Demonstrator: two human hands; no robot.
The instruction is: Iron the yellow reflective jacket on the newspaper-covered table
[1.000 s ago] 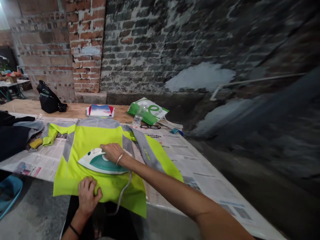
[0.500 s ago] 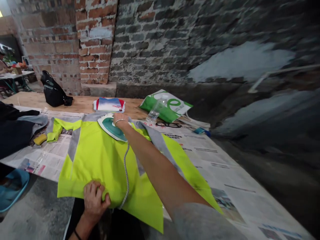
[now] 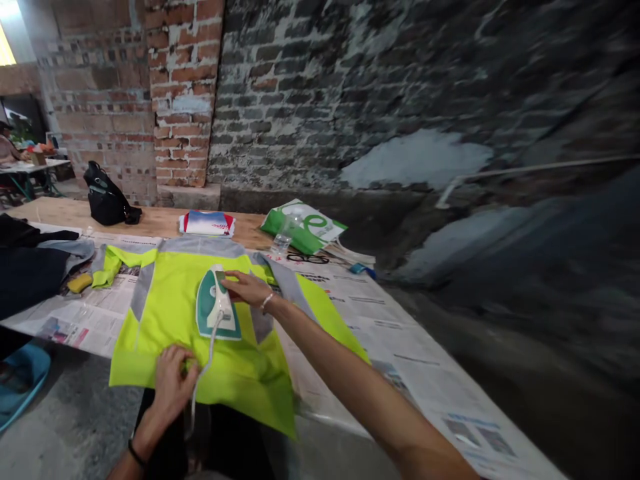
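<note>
A fluorescent yellow shirt [image 3: 173, 293] with grey panels lies spread over the newspaper-covered table, its hem hanging past the near edge. Curled at that hem, my left hand [image 3: 173, 380] pinches the fabric. A white and green iron [image 3: 219, 303] rests flat on the shirt's middle, tip pointing away from me. My right hand [image 3: 250, 289] is at the iron's right side, fingers stretched out and touching the front of its handle; the handle's top shows uncovered. The iron's cord [image 3: 207, 363] runs down past my left hand.
Newspaper [image 3: 370, 320] covers much of the table. At the back are a black bag [image 3: 106, 200], a folded cloth [image 3: 207, 223], a green-white bag [image 3: 305, 230], a clear bottle [image 3: 286, 233] and glasses [image 3: 307, 258]. Dark clothes [image 3: 27, 273] and a yellow sponge [image 3: 80, 283] lie left.
The iron has come nearer to me and turned so its tip points away. My right hand's grip on its handle has loosened into stretched fingers. My left hand stays at the hem.
</note>
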